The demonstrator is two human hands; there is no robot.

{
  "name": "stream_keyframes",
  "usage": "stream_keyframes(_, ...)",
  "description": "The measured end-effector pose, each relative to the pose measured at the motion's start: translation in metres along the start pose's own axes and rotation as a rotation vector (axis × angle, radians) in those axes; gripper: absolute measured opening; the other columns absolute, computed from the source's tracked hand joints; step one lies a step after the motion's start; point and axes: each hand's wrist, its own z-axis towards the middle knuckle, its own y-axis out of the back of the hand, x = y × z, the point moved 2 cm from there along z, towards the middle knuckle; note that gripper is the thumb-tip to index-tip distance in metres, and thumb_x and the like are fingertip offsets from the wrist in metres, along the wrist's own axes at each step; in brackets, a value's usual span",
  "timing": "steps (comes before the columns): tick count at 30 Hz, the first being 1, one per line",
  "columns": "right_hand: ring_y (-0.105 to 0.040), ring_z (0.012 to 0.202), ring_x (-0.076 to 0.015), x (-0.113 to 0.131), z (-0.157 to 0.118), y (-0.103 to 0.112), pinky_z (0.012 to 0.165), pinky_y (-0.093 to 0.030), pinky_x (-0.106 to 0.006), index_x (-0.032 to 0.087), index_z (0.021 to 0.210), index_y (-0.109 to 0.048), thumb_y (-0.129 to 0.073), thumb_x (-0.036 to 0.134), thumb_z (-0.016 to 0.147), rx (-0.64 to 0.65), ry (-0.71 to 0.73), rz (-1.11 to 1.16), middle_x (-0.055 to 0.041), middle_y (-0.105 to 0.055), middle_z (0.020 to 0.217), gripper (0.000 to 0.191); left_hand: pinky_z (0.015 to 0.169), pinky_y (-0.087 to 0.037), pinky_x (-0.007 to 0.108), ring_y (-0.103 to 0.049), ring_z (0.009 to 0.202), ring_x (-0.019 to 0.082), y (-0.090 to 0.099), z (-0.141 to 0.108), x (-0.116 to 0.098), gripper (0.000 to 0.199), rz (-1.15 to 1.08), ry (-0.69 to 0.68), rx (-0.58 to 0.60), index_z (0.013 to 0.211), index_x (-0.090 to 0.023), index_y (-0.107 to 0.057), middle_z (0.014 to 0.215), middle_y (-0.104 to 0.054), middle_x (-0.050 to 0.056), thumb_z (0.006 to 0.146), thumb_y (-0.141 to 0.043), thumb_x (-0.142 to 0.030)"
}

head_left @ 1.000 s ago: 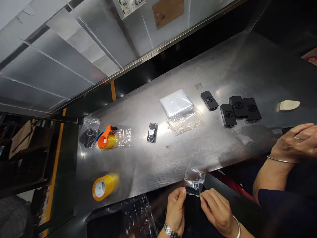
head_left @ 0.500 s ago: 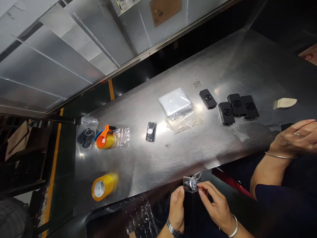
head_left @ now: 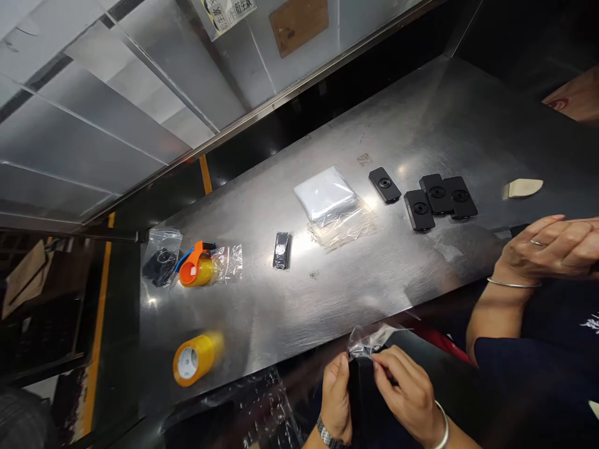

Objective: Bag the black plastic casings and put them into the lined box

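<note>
My left hand (head_left: pixel 336 396) and my right hand (head_left: pixel 401 390) are at the near edge of the steel table, pinching a small clear plastic bag (head_left: pixel 369 341) at its top edge. Below the bag, a dark flat item (head_left: pixel 361 390) stands between my hands; it is hard to tell it from my dark clothing. On the right, a co-worker's clasped hands (head_left: pixel 547 248) rest at the table edge, apart from mine and holding nothing I can see.
On the stainless table (head_left: pixel 299 305) lie several black rectangular pads (head_left: pixel 420 210), a white packet in clear film (head_left: pixel 325 194), a bagged black item (head_left: pixel 281 251), an orange tape dispenser (head_left: pixel 196 271) and a yellow tape roll (head_left: pixel 194 358).
The clear bag has dropped lower and flattened toward the table edge, and its top now flares to the right. My hands have moved down with it. The view has shifted slightly.
</note>
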Motion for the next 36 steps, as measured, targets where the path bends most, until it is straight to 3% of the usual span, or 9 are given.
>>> stream_keyframes(4, -0.060, 0.063, -0.0167, 0.005, -0.002, 0.002, 0.059, -0.051, -0.030, 0.019, 0.090, -0.057, -0.050, 0.004, 0.074, -0.045, 0.058, 0.001, -0.0033, -0.062, 0.070, 0.023, 0.066, -0.042, 0.027, -0.052, 0.060, 0.012, -0.002, -0.006, -0.006, 0.035, 0.059, -0.005, -0.005, 0.072, -0.014, -0.063, 0.066, -0.061, 0.004, 0.076, -0.054, -0.048)
stream_keyframes(8, -0.058, 0.059, -0.0151, 0.001, -0.002, 0.004, 0.052, -0.050, -0.028, 0.019, 0.093, -0.055, -0.051, 0.004, 0.075, -0.080, 0.002, 0.056, -0.0032, -0.060, 0.071, 0.023, 0.068, -0.043, 0.029, -0.056, 0.068, 0.017, -0.003, -0.009, -0.011, 0.037, 0.097, -0.032, 0.008, 0.082, -0.014, -0.066, 0.074, -0.064, 0.007, 0.077, -0.052, -0.048)
stream_keyframes(10, -0.059, 0.066, -0.0167, 0.000, -0.001, 0.007, 0.057, -0.051, -0.028, 0.019, 0.097, -0.055, -0.052, 0.004, 0.075, -0.060, 0.027, 0.069, -0.0042, -0.060, 0.075, 0.027, 0.070, -0.043, 0.029, -0.057, 0.072, 0.018, -0.003, -0.009, -0.012, 0.037, 0.104, -0.051, 0.011, 0.084, -0.013, -0.066, 0.076, -0.065, 0.008, 0.078, -0.051, -0.047)
stream_keyframes(13, -0.060, 0.072, -0.0171, -0.002, 0.007, 0.013, 0.062, -0.051, -0.029, 0.020, 0.100, -0.057, -0.050, 0.004, 0.077, 0.066, 0.050, 0.123, -0.0044, -0.060, 0.078, 0.029, 0.072, -0.041, 0.029, -0.056, 0.073, 0.018, -0.003, -0.008, -0.013, 0.035, 0.119, -0.076, 0.039, 0.086, -0.013, -0.067, 0.077, -0.065, 0.007, 0.081, -0.049, -0.044)
stream_keyframes(17, -0.059, 0.071, -0.0143, -0.005, 0.023, 0.021, 0.061, -0.049, -0.025, 0.022, 0.097, -0.059, -0.047, 0.011, 0.083, 0.375, -0.049, 0.249, -0.0033, -0.060, 0.079, 0.022, 0.069, -0.039, 0.027, -0.053, 0.068, 0.016, -0.003, -0.009, -0.013, 0.035, 0.171, -0.087, 0.078, 0.086, -0.014, -0.067, 0.073, -0.064, 0.006, 0.082, -0.047, -0.042)
stream_keyframes(20, -0.058, 0.069, -0.0136, -0.008, 0.032, 0.025, 0.060, -0.048, -0.024, 0.022, 0.093, -0.060, -0.046, 0.016, 0.084, 0.507, -0.108, 0.256, -0.0027, -0.060, 0.079, 0.018, 0.063, -0.037, 0.026, -0.047, 0.064, 0.015, -0.002, -0.009, -0.013, 0.036, 0.258, -0.098, 0.088, 0.081, -0.013, -0.068, 0.067, -0.060, 0.005, 0.080, -0.049, -0.043)
stream_keyframes(27, -0.050, 0.060, -0.0115, -0.007, 0.042, 0.025, 0.054, -0.041, -0.023, 0.021, 0.076, -0.056, -0.046, 0.018, 0.083, 0.593, -0.173, 0.248, 0.0001, -0.054, 0.070, 0.013, 0.060, -0.030, 0.026, -0.033, 0.061, 0.012, 0.001, -0.007, -0.012, 0.041, 0.426, -0.127, 0.165, 0.068, -0.012, -0.064, 0.061, -0.043, 0.002, 0.079, -0.047, -0.047)
stream_keyframes(31, -0.044, 0.057, -0.0104, -0.009, 0.043, 0.024, 0.052, -0.038, -0.023, 0.019, 0.068, -0.049, -0.046, 0.018, 0.081, 0.573, -0.258, 0.281, 0.0014, -0.048, 0.065, 0.014, 0.057, -0.027, 0.025, -0.027, 0.058, 0.010, 0.003, -0.005, -0.010, 0.042, 0.447, -0.160, 0.220, 0.063, -0.011, -0.058, 0.059, -0.035, -0.001, 0.081, -0.045, -0.047)
stream_keyframes(36, -0.045, 0.062, -0.0118, -0.012, 0.045, 0.029, 0.057, -0.037, -0.025, 0.018, 0.076, -0.057, -0.047, 0.029, 0.084, 0.618, -0.315, 0.375, -0.0001, -0.050, 0.069, 0.016, 0.056, -0.028, 0.024, -0.027, 0.058, 0.010, 0.006, -0.005, -0.008, 0.041, 0.461, -0.165, 0.209, 0.062, -0.012, -0.056, 0.059, -0.033, -0.001, 0.082, -0.043, -0.045)
